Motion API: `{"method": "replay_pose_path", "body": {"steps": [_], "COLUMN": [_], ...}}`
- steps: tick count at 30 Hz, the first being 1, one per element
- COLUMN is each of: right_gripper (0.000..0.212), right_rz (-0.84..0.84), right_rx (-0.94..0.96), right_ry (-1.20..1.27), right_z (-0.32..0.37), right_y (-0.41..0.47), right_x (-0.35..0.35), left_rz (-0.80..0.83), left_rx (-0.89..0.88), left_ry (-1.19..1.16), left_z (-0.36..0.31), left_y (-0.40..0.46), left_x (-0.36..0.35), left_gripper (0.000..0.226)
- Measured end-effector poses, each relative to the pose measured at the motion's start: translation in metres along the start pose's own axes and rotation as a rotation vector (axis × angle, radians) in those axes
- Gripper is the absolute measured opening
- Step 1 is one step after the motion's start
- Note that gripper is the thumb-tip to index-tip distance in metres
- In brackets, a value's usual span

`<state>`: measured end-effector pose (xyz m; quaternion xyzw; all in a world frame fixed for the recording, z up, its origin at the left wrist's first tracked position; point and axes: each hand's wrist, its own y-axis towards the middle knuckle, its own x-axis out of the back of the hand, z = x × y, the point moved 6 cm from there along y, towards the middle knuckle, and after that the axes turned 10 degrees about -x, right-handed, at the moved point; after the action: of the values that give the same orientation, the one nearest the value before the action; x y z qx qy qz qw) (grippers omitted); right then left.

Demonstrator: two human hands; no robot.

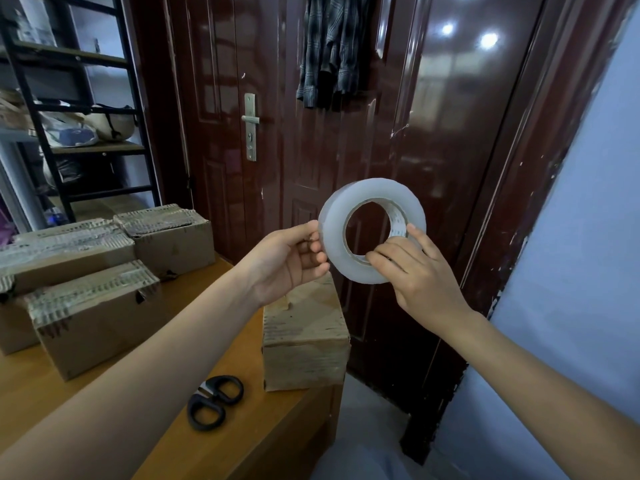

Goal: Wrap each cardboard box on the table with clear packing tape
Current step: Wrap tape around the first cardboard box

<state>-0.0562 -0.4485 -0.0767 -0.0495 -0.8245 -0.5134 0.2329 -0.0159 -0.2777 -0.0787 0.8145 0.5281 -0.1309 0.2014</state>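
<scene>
Clear tape (372, 230) is held up between both hands: left hand (291, 263) pinches its left rim, right hand (420, 275) hooks fingers through the core, probably hunting the loose end. Boxes (304, 334) wait below on the table (242, 427), scissors (214, 401) near.

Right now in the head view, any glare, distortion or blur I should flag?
Head view: two bright light reflections on the glossy door; wide-angle bending of the door frame and the shelf at the edges; the roll of tape, held up by the left hand and right hand, looks reasonably sharp; the scissors and nearest box are evenly lit, with soft shadows.
</scene>
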Motion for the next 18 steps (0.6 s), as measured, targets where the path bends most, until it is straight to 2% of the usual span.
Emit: {"method": "replay_pose_path", "body": {"steps": [3,5,7,9,11,14,18], "right_gripper": [0.030,0.030,0.031,0.031,0.032,0.039,0.050], "right_rz": [0.017,0.054,0.104,0.138,0.174,0.300,0.493], "right_rx": [-0.001,0.014,0.039,0.050,0.026,-0.108,-0.302], "right_ry": [0.079,0.154,0.212,0.263,0.323,0.490,0.777], "right_z": [0.000,-0.001,0.001,0.002,0.001,-0.006,-0.011], "right_y": [0.006,0.011,0.015,0.018,0.021,0.026,0.037], "right_x": [0.004,0.007,0.009,0.012,0.012,0.010,0.014], "left_rz": [-0.071,-0.184,-0.237,-0.098,0.067,0.119,-0.015], "left_rx": [-0.090,-0.163,-0.351,-0.588,-0.692,-0.785,-0.865], "left_ry": [0.133,0.236,0.385,0.581,0.634,0.648,0.676], "left_z": [-0.007,-0.013,-0.026,-0.039,-0.044,-0.046,-0.050], "left_y": [0.000,0.001,0.001,-0.005,-0.012,-0.017,-0.022], "left_x": [0.004,0.012,0.020,0.017,0.011,0.009,0.006], "left_gripper": [0.038,0.044,0.049,0.064,0.073,0.057,0.025]}}
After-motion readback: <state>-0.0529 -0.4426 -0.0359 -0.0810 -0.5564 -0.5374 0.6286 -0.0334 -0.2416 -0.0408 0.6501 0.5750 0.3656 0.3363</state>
